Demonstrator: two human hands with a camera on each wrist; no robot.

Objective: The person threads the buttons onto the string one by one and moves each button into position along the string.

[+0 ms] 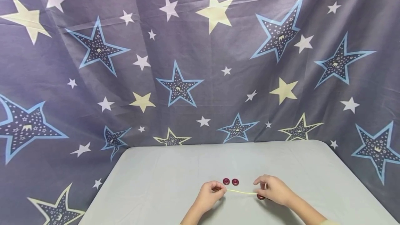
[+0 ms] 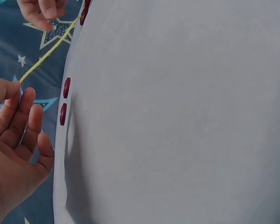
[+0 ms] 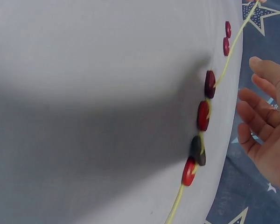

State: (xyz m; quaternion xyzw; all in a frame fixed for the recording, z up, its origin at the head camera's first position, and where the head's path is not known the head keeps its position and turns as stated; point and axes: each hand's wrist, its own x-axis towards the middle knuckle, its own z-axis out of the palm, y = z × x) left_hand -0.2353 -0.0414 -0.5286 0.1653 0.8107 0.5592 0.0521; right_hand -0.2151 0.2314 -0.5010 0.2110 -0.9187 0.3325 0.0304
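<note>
My left hand point(image 1: 210, 197) pinches the end of a yellow string point(image 1: 242, 192) between thumb and forefinger; its other fingers are loosely bent in the left wrist view. From there the string stretches to the right, close over the table. Several round buttons are threaded on it, among them a dark red one point(image 3: 210, 84), a red one point(image 3: 203, 115) and a blackish one point(image 3: 199, 151). Over this row hovers my right hand point(image 1: 276, 191), fingers relaxed and apart, holding nothing; it hides most of the row in the head view. Two loose dark red buttons point(image 1: 226, 181) point(image 1: 235, 182) lie just beyond the left hand.
A pale grey cloth covers the table point(image 1: 168, 169). Behind it hangs a dark curtain point(image 1: 200, 51) printed with stars. Past the last red button point(image 3: 188, 171), the string's tail point(image 3: 175, 205) runs on along the table in the right wrist view.
</note>
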